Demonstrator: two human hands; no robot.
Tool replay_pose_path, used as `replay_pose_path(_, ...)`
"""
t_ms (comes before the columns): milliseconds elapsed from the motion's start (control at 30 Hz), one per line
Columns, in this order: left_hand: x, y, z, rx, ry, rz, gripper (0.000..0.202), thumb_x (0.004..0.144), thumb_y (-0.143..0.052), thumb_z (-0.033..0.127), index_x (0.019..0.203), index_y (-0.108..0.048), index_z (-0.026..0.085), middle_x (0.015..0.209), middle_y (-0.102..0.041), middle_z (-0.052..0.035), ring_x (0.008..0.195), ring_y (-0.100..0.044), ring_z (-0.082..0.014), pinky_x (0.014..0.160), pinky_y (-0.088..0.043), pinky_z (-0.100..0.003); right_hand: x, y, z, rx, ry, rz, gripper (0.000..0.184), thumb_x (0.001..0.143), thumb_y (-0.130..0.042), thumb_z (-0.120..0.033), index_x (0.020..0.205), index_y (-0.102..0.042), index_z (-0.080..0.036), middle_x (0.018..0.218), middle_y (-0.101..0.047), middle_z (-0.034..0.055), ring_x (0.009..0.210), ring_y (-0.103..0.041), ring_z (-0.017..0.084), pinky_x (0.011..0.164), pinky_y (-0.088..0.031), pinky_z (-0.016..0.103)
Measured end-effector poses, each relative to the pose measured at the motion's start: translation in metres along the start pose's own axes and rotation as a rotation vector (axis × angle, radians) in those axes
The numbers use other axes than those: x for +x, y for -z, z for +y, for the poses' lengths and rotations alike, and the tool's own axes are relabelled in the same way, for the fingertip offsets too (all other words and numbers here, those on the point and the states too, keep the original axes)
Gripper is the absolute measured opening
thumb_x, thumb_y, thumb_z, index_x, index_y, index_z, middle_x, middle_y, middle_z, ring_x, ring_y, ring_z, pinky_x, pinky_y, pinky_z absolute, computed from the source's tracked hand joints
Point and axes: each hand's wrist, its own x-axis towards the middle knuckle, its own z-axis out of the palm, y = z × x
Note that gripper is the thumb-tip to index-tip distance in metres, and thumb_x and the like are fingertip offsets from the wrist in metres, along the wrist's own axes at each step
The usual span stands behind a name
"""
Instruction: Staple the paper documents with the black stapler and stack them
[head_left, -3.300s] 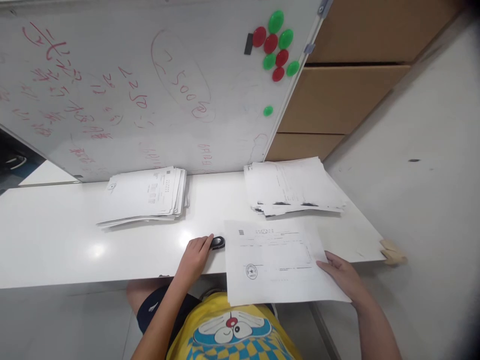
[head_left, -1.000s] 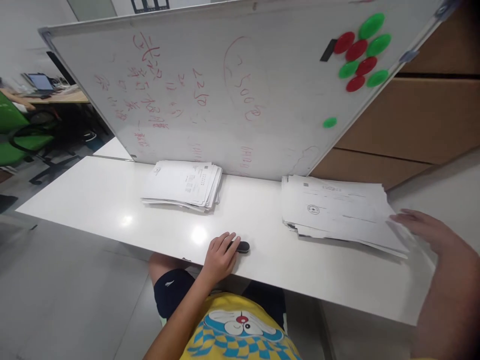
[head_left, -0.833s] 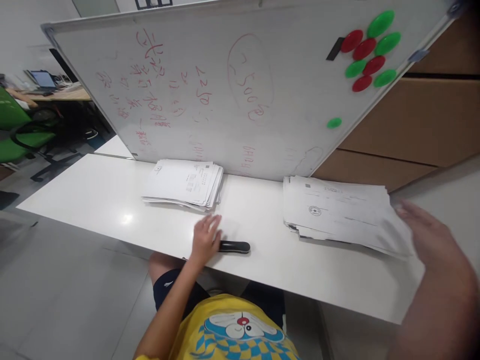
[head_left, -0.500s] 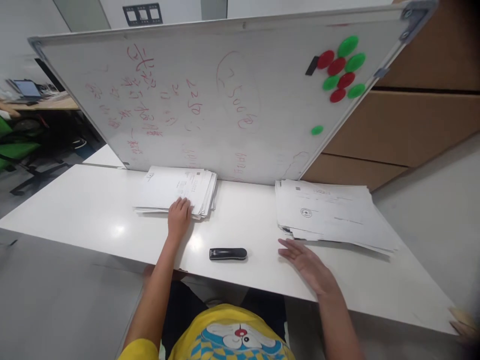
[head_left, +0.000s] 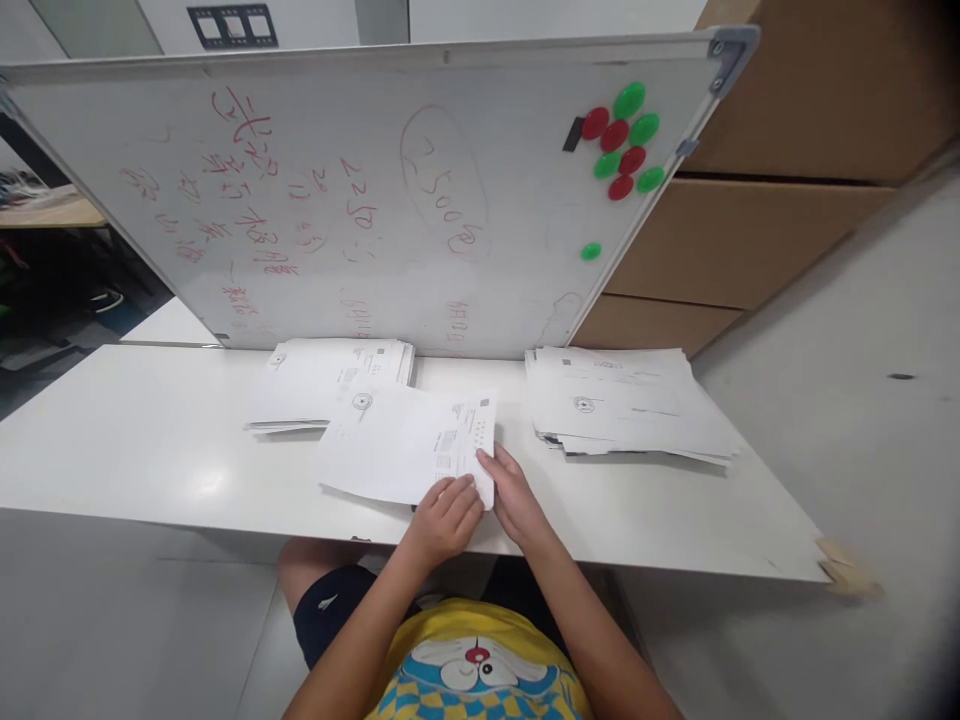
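Observation:
A printed sheet of paper (head_left: 405,445) with a round stamp lies slanted at the table's front middle. My left hand (head_left: 444,520) curls its fingers over the sheet's near right corner. My right hand (head_left: 514,500) lies beside it, fingers stretched flat against the sheet's right edge. The sheet's far left corner overlaps the left paper stack (head_left: 330,385). The black stapler seen earlier is out of sight, where the sheet now lies.
A second, messier paper stack (head_left: 622,405) sits at the right of the white table (head_left: 150,450). A whiteboard (head_left: 375,200) with red writing and red and green magnets (head_left: 622,145) leans behind. Brown cabinets (head_left: 750,240) stand at the right.
My left hand drew a sheet from the left stack toward the front middle, covering the stapler. My right hand came left from the right stack to meet the sheet.

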Motion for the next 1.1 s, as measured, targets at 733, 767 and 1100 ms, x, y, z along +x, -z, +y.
replay_pose_path(733,-0.057,0.083,-0.113,-0.587,1.34,-0.059,0.037,0.082,-0.049,0.054,0.082,-0.062,0.019,0.082,-0.066,-0.0024,0.079,-0.06,-0.0195,0.07,-0.047,-0.028,0.019,0.062,-0.015,-0.365,0.079,0.113,0.04,0.066,-0.076,-0.036,0.102,-0.068,-0.023,0.1,-0.074,0.0054,0.1,-0.064,0.028,0.09,-0.048,0.042)
replay_pose_path(767,-0.054,0.083,-0.109,-0.587,1.321,-0.045,0.036,0.083,-0.048,0.053,0.082,-0.061,0.02,0.081,-0.065,-0.0018,0.078,-0.059,-0.0187,0.07,-0.046,-0.027,0.017,0.064,-0.021,-0.397,0.141,0.134,0.037,0.067,-0.075,-0.038,0.101,-0.068,-0.024,0.1,-0.073,0.0053,0.1,-0.064,0.027,0.09,-0.048,0.042)
replay_pose_path(1100,-0.061,0.05,-0.104,-0.366,1.29,-0.026,0.028,0.087,-0.04,0.045,0.089,-0.056,0.022,0.089,-0.065,-0.0031,0.087,-0.058,-0.0213,0.075,-0.045,-0.03,0.019,0.08,-0.017,-0.518,0.35,0.289,0.027,0.072,-0.069,-0.048,0.085,-0.07,-0.024,0.089,-0.074,0.0052,0.09,-0.065,0.029,0.083,-0.049,0.043)
